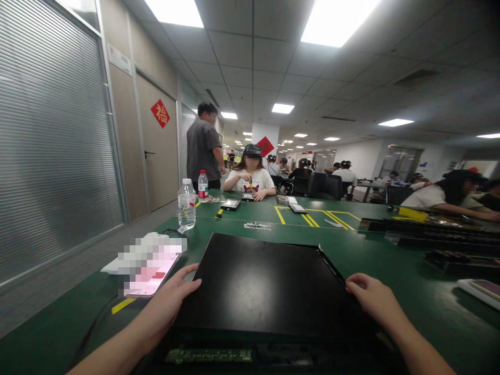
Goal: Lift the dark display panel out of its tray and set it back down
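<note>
The person's forearms reach up from the lower corners, one hand either side of a black panel (261, 286) on the green table (390, 252). The left hand (177, 291) grips the left edge, thumb and index finger slightly apart. The right hand (369, 291) curls its fingers at the right edge; whether they pinch it cannot quite be told. A phone (156, 276) lies just beside the left hand; bare tabletop separates the right from dark strips (457, 263).

The black panel (258, 281) hides its underside — the phone (166, 271) partly blurred.
</note>
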Motion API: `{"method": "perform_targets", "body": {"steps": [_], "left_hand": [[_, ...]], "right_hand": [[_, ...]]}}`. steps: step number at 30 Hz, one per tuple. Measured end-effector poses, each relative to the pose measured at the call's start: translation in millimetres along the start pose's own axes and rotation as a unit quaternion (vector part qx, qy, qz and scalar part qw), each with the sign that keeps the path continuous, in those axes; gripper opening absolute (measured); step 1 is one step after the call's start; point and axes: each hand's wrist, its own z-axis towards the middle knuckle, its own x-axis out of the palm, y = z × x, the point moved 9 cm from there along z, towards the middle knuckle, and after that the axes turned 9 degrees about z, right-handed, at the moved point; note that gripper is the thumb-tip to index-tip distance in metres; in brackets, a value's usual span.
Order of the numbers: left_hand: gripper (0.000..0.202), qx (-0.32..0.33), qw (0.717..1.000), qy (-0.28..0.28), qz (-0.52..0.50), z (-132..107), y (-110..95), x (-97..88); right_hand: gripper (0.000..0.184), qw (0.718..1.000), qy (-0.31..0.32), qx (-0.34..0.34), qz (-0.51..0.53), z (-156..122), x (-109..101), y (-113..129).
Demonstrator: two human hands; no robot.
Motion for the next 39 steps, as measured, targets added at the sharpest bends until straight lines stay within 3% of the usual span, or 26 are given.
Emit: {"method": "perform_targets", "body": {"steps": [8, 14, 24, 28, 34, 39], "left_hand": [[0.062, 0.019, 0.999, 0.049, 0.002, 1.6, -0.1, 5.8], [0.063, -0.001, 0.999, 0.018, 0.027, -3.6, -4.1, 6.3], [0.060, 0.000, 1.000, 0.022, 0.009, -5.5, -4.3, 6.0], [0.056, 0.031, 0.999, 0.008, 0.023, -3.7, -11.5, 4.7], [0.055, 0.097, 0.981, -0.038, 0.164, 1.3, -19.5, -7.5], [0.049, 0.146, 0.932, -0.094, 0.317, 3.3, -24.8, -16.8]], "right_hand": [[0.026, 1.000, 0.005, -0.004, -0.001, 1.2, -0.2, -1.4], [0.025, 1.000, 0.005, -0.008, -0.002, -0.5, 1.3, 0.1], [0.026, 1.000, 0.007, -0.002, -0.009, -1.8, 3.0, 1.8], [0.026, 1.000, 0.006, -0.004, -0.012, 0.5, 2.5, 0.2], [0.026, 1.000, -0.003, -0.005, -0.017, 1.7, 1.5, -0.3], [0.026, 1.000, 0.002, 0.004, -0.008, 0.2, 2.0, -1.1]]}}
